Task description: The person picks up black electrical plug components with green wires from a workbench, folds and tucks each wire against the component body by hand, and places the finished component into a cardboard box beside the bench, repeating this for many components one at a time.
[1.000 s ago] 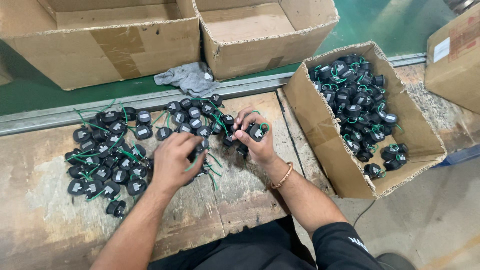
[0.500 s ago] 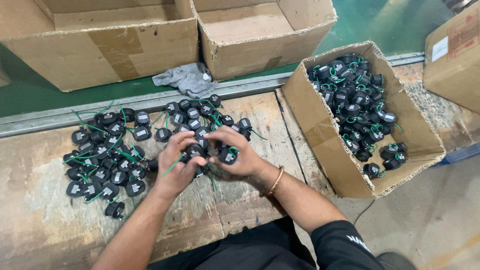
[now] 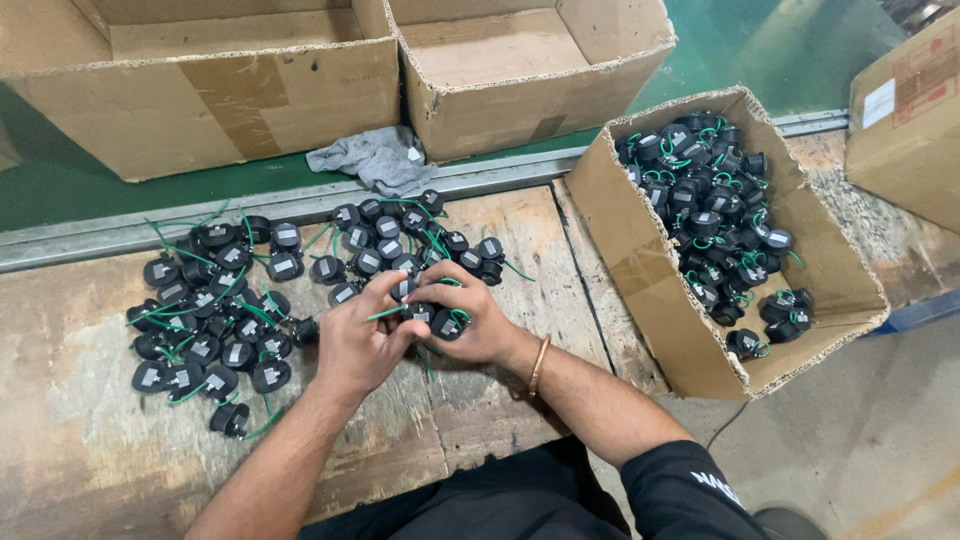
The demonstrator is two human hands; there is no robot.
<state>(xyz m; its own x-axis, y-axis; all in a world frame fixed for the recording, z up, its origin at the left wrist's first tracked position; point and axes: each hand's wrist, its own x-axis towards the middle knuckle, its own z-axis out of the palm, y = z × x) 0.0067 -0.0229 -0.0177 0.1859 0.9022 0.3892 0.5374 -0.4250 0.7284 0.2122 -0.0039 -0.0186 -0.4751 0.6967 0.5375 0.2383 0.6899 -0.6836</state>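
Both hands meet over the middle of the wooden bench (image 3: pixel 520 230). The left hand (image 3: pixel 360 345) is curled, its fingers pinching a small black round part (image 3: pixel 404 290) with a green wire (image 3: pixel 385 313) that runs roughly left to right between the two hands. The right hand (image 3: pixel 470 320) is closed around another black part (image 3: pixel 447 324), whose flat face points up toward the camera. A heap of the same parts (image 3: pixel 215 310) lies just left of the hands. An open cardboard box (image 3: pixel 640 270) holding more stands to the right.
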